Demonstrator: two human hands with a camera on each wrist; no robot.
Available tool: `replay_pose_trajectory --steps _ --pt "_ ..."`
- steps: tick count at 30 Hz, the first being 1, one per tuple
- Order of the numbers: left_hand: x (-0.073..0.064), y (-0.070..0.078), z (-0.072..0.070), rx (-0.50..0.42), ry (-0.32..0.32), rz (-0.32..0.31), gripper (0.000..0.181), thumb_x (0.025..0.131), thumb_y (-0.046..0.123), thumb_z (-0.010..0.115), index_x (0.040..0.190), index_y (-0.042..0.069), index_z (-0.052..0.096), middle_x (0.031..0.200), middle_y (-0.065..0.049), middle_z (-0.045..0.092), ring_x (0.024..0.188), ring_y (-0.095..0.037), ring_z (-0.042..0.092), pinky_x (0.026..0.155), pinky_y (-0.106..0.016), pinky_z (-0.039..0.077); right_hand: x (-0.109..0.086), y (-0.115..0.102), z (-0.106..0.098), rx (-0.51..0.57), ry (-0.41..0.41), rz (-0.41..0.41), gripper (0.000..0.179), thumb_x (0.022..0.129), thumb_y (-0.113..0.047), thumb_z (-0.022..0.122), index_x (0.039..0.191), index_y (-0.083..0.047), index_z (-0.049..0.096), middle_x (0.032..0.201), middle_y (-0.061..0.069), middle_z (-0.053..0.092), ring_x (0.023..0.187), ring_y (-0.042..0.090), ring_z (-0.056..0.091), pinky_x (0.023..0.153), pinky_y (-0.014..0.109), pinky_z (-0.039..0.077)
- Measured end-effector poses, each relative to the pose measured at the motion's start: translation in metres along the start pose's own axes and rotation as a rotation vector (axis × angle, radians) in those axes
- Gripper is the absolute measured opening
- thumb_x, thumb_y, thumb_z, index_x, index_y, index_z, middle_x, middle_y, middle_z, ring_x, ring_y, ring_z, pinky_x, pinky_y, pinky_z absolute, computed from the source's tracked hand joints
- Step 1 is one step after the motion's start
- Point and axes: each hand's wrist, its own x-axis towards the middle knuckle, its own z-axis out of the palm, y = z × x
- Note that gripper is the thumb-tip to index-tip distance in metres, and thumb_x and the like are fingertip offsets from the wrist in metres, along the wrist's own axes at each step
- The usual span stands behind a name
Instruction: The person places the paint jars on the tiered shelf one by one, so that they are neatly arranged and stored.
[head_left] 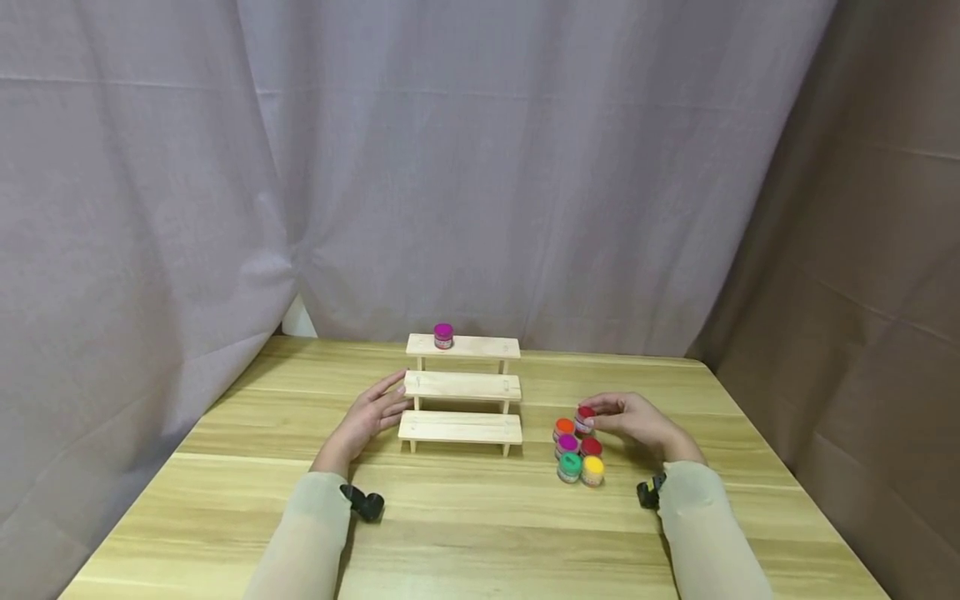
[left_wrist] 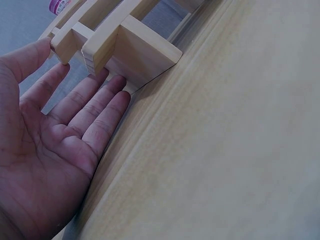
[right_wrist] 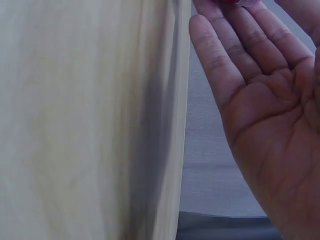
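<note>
A light wooden three-step stand [head_left: 462, 427] stands on the table, with a purple-lidded jar [head_left: 443, 337] on its top step. My left hand [head_left: 369, 419] is at the stand's left side, fingers extended; in the left wrist view its fingertips [left_wrist: 120, 82] meet the step ends. My right hand [head_left: 633, 418] pinches a red-lidded jar [head_left: 585, 419] between thumb and fingers, at the back of a jar cluster. In that cluster are an orange jar [head_left: 564, 429], a purple jar [head_left: 567, 446], another red jar [head_left: 591, 450], a green jar [head_left: 570, 468] and a yellow jar [head_left: 593, 472].
The wood-grain table [head_left: 480, 533] reaches back to a grey curtain [head_left: 480, 183]. Another curtain [head_left: 862, 292] hangs along the right side. The jar cluster sits a short way right of the stand.
</note>
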Motion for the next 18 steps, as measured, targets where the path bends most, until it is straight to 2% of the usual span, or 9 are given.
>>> replay_pose_trajectory --steps 7,10,15,18 --pt "-0.001 0.000 -0.001 0.010 0.002 -0.011 0.061 0.102 0.036 0.059 0.157 0.020 0.037 0.154 -0.018 0.042 0.134 -0.036 0.050 0.107 -0.040 0.047 0.003 -0.005 0.001 0.036 0.030 0.016 0.047 0.091 -0.031 0.076 0.130 -0.006 0.065 0.120 0.008 0.071 0.112 0.020 0.066 0.105 0.037 0.045" --pt "-0.001 0.000 -0.001 0.009 0.003 -0.010 0.061 0.102 0.036 0.059 0.157 0.020 0.037 0.154 -0.019 0.041 0.135 -0.036 0.049 0.109 -0.042 0.045 0.005 -0.007 0.002 0.056 0.041 0.025 0.047 0.090 -0.030 0.078 0.129 -0.007 0.065 0.119 0.008 0.071 0.113 0.021 0.066 0.105 0.037 0.047" --pt "-0.001 0.000 -0.002 0.012 -0.013 -0.002 0.063 0.103 0.037 0.058 0.158 0.019 0.035 0.154 -0.019 0.041 0.136 -0.038 0.048 0.111 -0.044 0.043 0.006 -0.011 0.002 0.057 0.057 0.034 0.046 0.089 -0.029 0.079 0.129 -0.008 0.066 0.119 0.007 0.071 0.113 0.022 0.065 0.107 0.044 0.046" --pt "0.001 -0.001 -0.002 0.009 -0.017 -0.003 0.062 0.102 0.038 0.059 0.157 0.020 0.036 0.154 -0.019 0.041 0.135 -0.038 0.048 0.110 -0.043 0.044 0.005 -0.014 0.002 0.051 0.059 0.032 0.046 0.090 -0.029 0.078 0.129 -0.009 0.065 0.120 0.007 0.071 0.113 0.023 0.065 0.105 0.044 0.048"
